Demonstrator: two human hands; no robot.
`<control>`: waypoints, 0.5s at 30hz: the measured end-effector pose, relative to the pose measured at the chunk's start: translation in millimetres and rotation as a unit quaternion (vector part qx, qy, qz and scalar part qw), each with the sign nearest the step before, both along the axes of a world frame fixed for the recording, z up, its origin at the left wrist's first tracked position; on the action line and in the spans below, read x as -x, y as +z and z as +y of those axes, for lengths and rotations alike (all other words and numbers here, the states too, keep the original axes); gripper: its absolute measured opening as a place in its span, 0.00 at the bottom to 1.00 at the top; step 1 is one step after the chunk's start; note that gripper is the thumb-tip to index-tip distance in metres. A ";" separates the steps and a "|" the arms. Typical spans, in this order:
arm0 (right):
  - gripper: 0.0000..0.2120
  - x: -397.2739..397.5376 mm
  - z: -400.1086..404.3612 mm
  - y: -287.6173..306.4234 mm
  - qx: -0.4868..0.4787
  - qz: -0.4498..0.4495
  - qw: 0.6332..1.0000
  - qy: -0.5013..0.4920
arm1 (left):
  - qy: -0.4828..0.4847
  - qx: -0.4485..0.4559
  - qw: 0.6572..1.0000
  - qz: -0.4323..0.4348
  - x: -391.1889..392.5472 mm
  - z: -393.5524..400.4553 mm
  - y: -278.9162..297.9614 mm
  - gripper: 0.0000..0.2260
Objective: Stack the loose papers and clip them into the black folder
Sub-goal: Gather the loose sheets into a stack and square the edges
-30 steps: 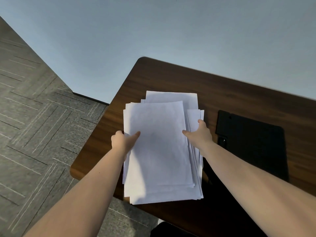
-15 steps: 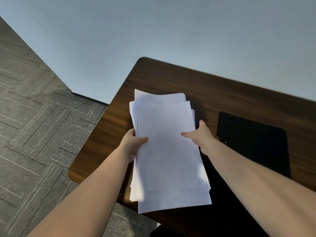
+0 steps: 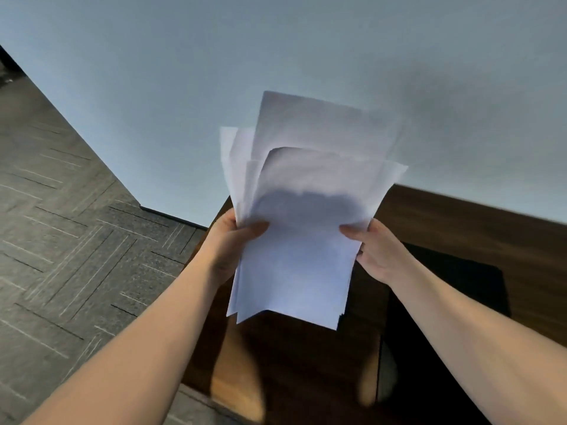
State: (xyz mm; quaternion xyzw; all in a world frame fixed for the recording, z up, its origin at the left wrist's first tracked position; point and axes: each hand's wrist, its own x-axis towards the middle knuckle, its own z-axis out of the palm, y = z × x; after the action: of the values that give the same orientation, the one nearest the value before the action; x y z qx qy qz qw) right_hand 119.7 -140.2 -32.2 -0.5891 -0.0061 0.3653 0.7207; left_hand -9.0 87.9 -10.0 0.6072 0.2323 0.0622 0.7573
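Note:
A bundle of several white papers (image 3: 300,265) stands almost upright in the air above the dark wooden table (image 3: 445,222). The sheets are uneven, fanned at the top, and the front sheet's top edge curls forward. My left hand (image 3: 233,240) grips the bundle's left edge, thumb on the front. My right hand (image 3: 377,250) grips the right edge the same way. The black folder (image 3: 454,286) lies flat on the table to the right, partly hidden behind my right forearm.
A pale blue-grey wall (image 3: 276,56) rises behind the table. Grey patterned carpet (image 3: 70,240) covers the floor to the left. The table's rounded near-left edge (image 3: 214,391) lies below my left forearm.
The papers lay flat on the table a second ago. Both hands gathered them, lifted them off the table and tilted them upright. The camera view has also tipped upward.

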 end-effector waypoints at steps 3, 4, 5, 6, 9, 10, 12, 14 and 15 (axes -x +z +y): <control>0.21 -7.9 1.1 28.4 -0.051 -0.056 0.997 0.011 | 0.025 -0.024 0.999 -0.028 -7.4 5.1 18.3 0.19; 0.21 -8.1 2.8 37.3 -0.058 -0.066 0.996 0.005 | 0.043 -0.039 0.998 -0.034 -10.0 3.9 22.9 0.20; 0.22 -8.2 5.0 44.3 -0.061 -0.076 0.995 -0.003 | 0.057 -0.054 0.996 -0.040 -11.9 1.7 27.3 0.19; 0.22 -7.4 7.2 50.0 -0.063 -0.089 0.994 -0.006 | 0.073 -0.063 0.994 -0.043 -13.8 -0.4 30.3 0.18; 0.29 -3.1 11.2 60.3 -0.056 -0.129 0.990 -0.001 | 0.086 -0.064 0.993 -0.041 -15.1 -4.0 38.7 0.16; 0.29 -1.4 11.3 61.4 -0.047 -0.137 0.990 0.004 | 0.081 -0.060 0.994 -0.041 -14.8 -3.8 38.7 0.18; 0.25 1.3 9.5 59.2 -0.020 -0.147 0.989 0.010 | 0.077 -0.058 0.994 -0.041 -12.8 -3.5 35.9 0.21; 0.22 4.6 6.4 54.1 0.015 -0.151 0.988 0.008 | 0.071 -0.078 0.994 -0.038 -8.4 -2.9 30.4 0.22; 0.19 6.3 4.5 50.4 0.033 -0.150 0.988 0.004 | 0.072 -0.079 0.994 -0.035 -4.6 -3.3 27.5 0.22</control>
State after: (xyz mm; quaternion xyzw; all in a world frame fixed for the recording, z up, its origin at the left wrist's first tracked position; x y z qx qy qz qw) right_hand 113.5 -135.7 18.2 -0.6606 -0.1041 0.2760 0.6904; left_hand -4.4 84.6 17.5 0.6447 0.2431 0.1554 0.7079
